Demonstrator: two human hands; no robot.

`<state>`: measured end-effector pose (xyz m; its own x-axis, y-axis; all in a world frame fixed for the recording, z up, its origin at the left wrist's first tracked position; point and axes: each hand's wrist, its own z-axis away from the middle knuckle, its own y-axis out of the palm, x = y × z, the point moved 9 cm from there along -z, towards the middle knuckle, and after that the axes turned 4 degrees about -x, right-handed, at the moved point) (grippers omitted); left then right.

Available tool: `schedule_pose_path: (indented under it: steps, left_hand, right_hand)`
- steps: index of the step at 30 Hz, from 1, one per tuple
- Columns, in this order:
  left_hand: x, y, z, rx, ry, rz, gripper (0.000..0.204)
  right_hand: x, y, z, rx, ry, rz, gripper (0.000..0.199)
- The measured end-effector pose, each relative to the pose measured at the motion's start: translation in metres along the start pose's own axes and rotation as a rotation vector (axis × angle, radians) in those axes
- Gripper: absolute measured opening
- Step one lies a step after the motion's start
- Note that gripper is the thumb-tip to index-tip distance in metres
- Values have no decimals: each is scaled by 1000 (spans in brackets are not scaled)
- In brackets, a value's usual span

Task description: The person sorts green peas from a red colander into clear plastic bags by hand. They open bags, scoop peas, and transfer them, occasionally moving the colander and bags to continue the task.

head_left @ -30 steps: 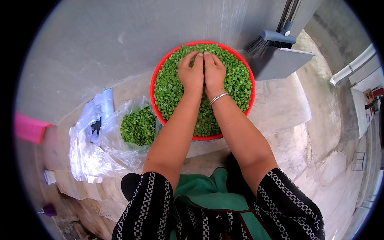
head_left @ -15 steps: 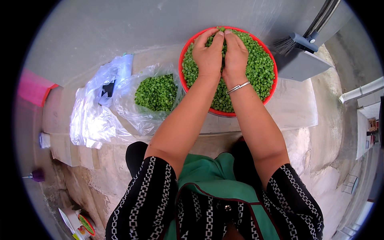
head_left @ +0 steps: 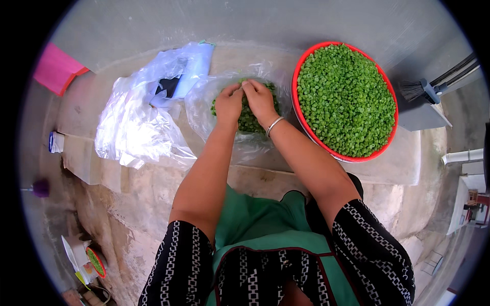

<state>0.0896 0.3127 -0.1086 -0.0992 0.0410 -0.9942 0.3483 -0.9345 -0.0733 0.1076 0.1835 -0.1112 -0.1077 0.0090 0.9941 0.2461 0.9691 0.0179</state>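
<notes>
Concrete step; bowl, bag hold greens.

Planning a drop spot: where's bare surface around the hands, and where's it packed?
Free: the concrete strip right of the red bowl, below the dustpan; also the floor below the loose plastic bags. Crowded: both hands, left hand and right hand, sit in the open bag of green pieces, tight against the bowl.

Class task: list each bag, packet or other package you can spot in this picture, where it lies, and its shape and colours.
Clear plastic bag: under both hands, open, holding green pieces.
Crumpled clear bags: left of it, a blue-white packet on top.
Small white carton: far left edge, blue end.
Small packets: lower left, white, green and red.
</notes>
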Motion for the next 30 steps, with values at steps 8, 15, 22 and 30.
schedule_pose_path:
  steps: [8,15,22,30]
  left_hand:
    - [-22,-11,-18,128,294,-570,25]
    - [-31,-10,-10,170,407,-544,22]
    - [-53,-4,6,79,476,-605,17]
    - [-94,33,45,66,628,-439,21]
  right_hand:
    - [71,6,-6,177,-461,555,19]
    - [77,-7,15,281,-582,647,14]
    - [111,-57,15,275,-250,338,20]
    - [158,-297,-15,-443,-445,185,27]
